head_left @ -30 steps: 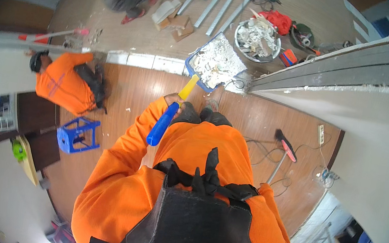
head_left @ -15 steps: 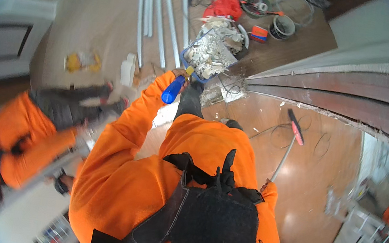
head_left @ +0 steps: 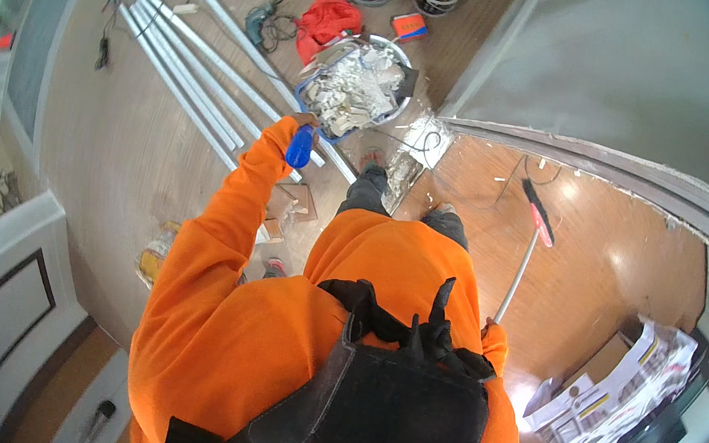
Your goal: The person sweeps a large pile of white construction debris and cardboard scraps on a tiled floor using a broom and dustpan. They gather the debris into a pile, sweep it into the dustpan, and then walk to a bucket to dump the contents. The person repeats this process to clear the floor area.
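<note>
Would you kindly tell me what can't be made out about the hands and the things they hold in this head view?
- Right hand: mostly hidden behind the orange sleeve and black pouch; its grip on the broom handle is unclear.
- Left hand: small and far off; fingers around the blue handle can't be separated.
- Tool on the blue handle: its working end is lost against the debris basin.
- Basin contents: too small to identify.

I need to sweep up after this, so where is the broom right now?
In the head view the broom is on the person's right, its pale handle in the right hand and its red and black head down on the glossy wood floor below the door threshold.
</note>
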Demonstrator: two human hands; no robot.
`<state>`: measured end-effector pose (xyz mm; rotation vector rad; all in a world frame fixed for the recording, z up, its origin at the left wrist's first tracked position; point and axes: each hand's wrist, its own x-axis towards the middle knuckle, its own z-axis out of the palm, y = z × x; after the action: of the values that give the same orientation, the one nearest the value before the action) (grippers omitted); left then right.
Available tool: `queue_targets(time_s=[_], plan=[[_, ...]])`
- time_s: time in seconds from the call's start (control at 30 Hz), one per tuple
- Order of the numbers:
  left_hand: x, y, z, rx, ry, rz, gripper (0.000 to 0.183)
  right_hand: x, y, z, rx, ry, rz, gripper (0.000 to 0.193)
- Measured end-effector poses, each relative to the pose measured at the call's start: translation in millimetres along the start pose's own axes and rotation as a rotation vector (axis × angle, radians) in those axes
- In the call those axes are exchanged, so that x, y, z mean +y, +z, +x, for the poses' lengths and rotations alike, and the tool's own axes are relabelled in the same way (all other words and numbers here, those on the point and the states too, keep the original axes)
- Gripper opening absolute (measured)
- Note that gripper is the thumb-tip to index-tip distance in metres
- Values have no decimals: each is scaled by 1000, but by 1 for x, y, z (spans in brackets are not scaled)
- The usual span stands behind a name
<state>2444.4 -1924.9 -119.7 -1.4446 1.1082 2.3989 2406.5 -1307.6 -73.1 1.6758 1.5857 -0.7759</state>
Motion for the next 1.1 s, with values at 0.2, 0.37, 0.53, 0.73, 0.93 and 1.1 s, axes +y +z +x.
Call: queue_targets(time_s=[0.2, 0.37, 0.53, 0.73, 0.93, 1.1], plan=[[46, -5, 30, -15, -214, -19, 20, 104, -8, 40, -54, 45, -15, 31], [59, 12, 29, -20, 27, 83, 13, 134, 0, 40, -67, 69, 33, 31], [30, -36, 94, -198, 300, 445, 9, 150, 7, 43, -83, 78, 72, 30], [50, -10, 93, 45, -226, 59, 18, 164, 10, 52, -95, 90, 109, 30], [43, -12, 93, 38, -71, 102, 14, 172, 10, 61, -114, 90, 120, 30], [57, -5, 99, 112, -317, 23, 15, 179, 6, 66, -126, 97, 125, 29]])
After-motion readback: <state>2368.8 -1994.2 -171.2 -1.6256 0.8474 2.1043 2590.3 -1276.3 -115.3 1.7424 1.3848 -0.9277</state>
